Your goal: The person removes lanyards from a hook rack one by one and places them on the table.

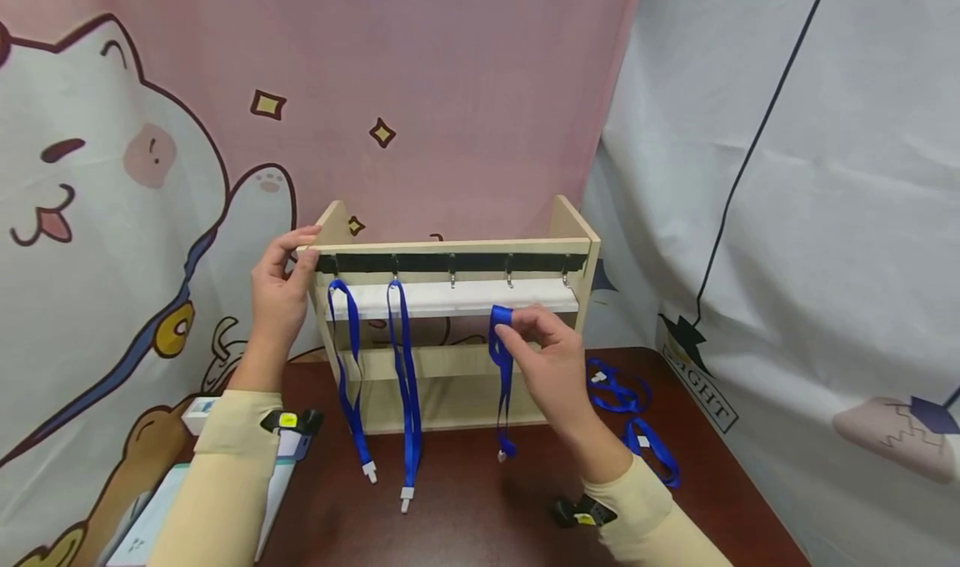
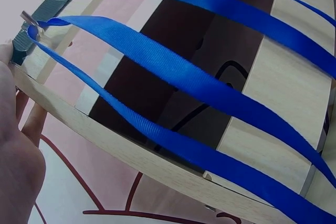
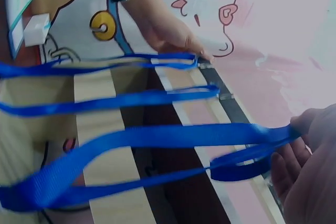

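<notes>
At the upper left corner of a wooden rack, my left hand grips the side board, thumb in front and fingers behind. My right hand pinches a blue lanyard near its upper loop, in front of the rack's right half. That lanyard's lower end dangles above the table. Two more lanyards, a left one and one beside it, hang from the two leftmost metal hooks, white clips at the bottom. Farther right, a bare hook and others stick out below the black strip.
Two blue lanyards, a farther one and a nearer one, lie on the brown table right of the rack. Left of it are a small white box and a flat pale-blue item. Printed cloth hangs behind.
</notes>
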Motion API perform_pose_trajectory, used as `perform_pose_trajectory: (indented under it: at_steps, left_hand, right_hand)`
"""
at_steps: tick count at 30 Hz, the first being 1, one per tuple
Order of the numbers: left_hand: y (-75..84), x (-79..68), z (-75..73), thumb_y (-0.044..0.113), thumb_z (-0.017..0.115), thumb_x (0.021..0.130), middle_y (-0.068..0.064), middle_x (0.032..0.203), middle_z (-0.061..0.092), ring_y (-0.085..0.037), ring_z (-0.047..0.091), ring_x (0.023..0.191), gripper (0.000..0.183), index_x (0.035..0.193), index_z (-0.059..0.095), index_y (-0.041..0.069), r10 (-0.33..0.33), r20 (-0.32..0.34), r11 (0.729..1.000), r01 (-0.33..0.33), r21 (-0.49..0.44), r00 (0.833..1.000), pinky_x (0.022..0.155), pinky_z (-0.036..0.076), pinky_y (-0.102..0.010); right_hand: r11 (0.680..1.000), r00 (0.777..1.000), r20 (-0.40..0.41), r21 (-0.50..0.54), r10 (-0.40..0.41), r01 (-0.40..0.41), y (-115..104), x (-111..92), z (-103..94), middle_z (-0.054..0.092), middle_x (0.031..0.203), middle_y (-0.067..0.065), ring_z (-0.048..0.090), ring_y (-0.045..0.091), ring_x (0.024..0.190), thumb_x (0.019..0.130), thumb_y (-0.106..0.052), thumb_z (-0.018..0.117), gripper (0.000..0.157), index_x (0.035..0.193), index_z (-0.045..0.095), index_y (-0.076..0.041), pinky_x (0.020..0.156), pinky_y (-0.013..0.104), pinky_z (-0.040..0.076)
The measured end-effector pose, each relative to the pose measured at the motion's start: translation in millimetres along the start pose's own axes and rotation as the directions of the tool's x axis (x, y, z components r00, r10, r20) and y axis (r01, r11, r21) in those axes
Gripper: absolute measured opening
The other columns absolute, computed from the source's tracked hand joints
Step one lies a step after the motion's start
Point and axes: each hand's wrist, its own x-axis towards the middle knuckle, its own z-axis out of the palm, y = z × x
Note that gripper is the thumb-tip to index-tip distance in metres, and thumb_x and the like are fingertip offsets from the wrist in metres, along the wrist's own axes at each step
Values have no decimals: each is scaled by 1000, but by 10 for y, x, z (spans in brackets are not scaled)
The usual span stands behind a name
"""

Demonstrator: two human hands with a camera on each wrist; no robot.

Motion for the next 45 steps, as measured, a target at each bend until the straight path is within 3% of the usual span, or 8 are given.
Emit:
perform_pose_trajectory:
  at_steps: [8, 12, 19, 25, 32, 45]
  left_hand:
    - [6, -10, 4, 12, 67, 112, -7, 146, 70, -23, 58, 141, 26, 130, 69, -6, -6, -7, 1000, 5, -7, 1000, 103, 58, -25]
    - [2, -7, 3, 12, 67, 112, -6, 147, 70, -23, 58, 141, 26, 130, 69, -6, -5, -8, 1000, 5, 2, 1000, 103, 58, -26]
    - [2, -2, 9, 13, 67, 112, -7, 147, 70, -24, 58, 141, 27, 130, 69, -6, -6, -7, 1000, 6, -6, 1000, 103, 58, -26]
    - [13, -5, 9, 11, 67, 112, -7, 147, 70, -24, 58, 141, 26, 130, 69, -7, -6, -9, 1000, 6, -4, 1000, 102, 59, -25]
    - [0, -5, 12, 14, 67, 112, -6, 147, 69, -24, 59, 141, 28, 131, 69, -6, -14, -9, 1000, 14, 1, 1000, 102, 59, -26]
    - [12, -4, 13, 11, 67, 112, -7, 147, 69, -24, 58, 142, 27, 131, 67, -8, -6, -8, 1000, 6, 0, 1000, 101, 59, -25]
  right_hand:
    - [989, 995, 59, -130, 75, -67, 83, -27, -417, 78, 96, 2, 70, 15, 86, 100, -6, 83, 5, 102, 81, -11, 75, 22, 55]
    - [978, 987, 101, -180, 122, -102, 119, -30, -602, 76, 93, 1, 67, 14, 82, 101, -10, 83, 4, 104, 81, -11, 68, 23, 53]
    - [970, 970, 211, -233, 124, -73, 196, -24, -884, 73, 95, -2, 61, 18, 74, 101, -8, 83, 3, 103, 81, -10, 60, 26, 51]
    - [955, 948, 294, -294, 122, -31, 256, 2, -1041, 72, 98, -4, 62, 18, 75, 101, -7, 82, 7, 102, 80, -14, 62, 26, 53]
    - [942, 944, 297, -333, 144, -39, 318, 7, -1175, 70, 87, -1, 61, 15, 64, 102, -4, 80, 10, 103, 76, -14, 54, 25, 51]
    - [919, 954, 264, -394, 141, -27, 426, 40, -1352, 68, 85, 0, 59, 15, 67, 103, -4, 78, 8, 104, 75, -11, 57, 24, 50]
